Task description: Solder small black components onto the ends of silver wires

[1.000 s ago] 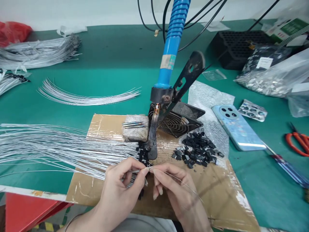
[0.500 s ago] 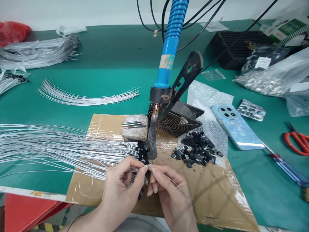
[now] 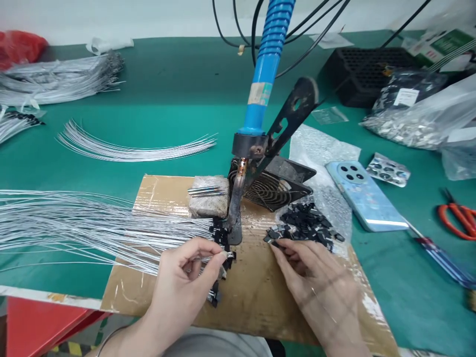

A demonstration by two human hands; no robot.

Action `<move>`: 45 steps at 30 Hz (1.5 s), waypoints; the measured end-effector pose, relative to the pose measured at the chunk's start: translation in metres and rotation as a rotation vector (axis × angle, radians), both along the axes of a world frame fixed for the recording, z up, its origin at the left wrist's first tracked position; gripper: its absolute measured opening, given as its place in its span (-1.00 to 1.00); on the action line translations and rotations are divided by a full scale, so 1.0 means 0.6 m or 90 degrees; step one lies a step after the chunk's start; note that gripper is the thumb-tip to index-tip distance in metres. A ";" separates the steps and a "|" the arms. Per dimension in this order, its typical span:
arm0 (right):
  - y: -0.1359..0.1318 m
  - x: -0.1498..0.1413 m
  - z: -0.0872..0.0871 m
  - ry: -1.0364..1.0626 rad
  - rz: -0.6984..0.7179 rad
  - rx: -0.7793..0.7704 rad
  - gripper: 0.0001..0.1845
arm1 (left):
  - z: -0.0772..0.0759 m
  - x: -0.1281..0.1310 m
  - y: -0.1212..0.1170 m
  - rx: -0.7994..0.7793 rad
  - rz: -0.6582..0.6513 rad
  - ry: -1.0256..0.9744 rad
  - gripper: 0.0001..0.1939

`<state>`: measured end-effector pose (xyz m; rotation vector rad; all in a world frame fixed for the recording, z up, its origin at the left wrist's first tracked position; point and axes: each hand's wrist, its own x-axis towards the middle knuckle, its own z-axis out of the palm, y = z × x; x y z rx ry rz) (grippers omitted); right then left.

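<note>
My left hand [image 3: 195, 275] is closed in a pinch on a thin grey wire, whose end shows just past the thumb beside a black connector [image 3: 232, 258]. Beneath it lies a bundle of grey wires [image 3: 111, 223] with black connectors at their ends. Over at the near edge of a pile of small black connectors [image 3: 307, 220], my right hand [image 3: 312, 282] has thumb and forefinger pinched at one piece. A fine wire [image 3: 323, 305] shows against the back of that hand. The fingers partly hide both grips.
A soldering iron with a blue handle [image 3: 269, 54] points down over the cardboard [image 3: 256, 297], beside a small fan [image 3: 269, 191]. A wrapped block [image 3: 208, 198] stands left of its tip. Rightward lie a phone [image 3: 366, 196], a screwdriver [image 3: 442, 258] and red-handled cutters [image 3: 459, 215].
My right hand has moved from beside my left fingertips rightward to the connector pile. My left hand stays nearly in place, still pinching the wire.
</note>
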<state>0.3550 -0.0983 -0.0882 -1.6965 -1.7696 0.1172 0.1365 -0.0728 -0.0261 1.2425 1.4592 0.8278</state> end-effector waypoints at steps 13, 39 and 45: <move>-0.011 -0.010 0.002 -0.085 0.041 0.022 -0.87 | 0.001 0.006 0.002 0.047 0.006 0.008 -0.90; -0.011 -0.011 0.002 -0.154 0.015 0.002 -0.73 | -0.001 -0.008 -0.003 -0.002 -0.040 0.061 -0.84; -0.022 0.007 0.005 -0.038 0.026 0.024 -0.87 | -0.001 -0.012 -0.003 -0.001 -0.052 0.065 -0.84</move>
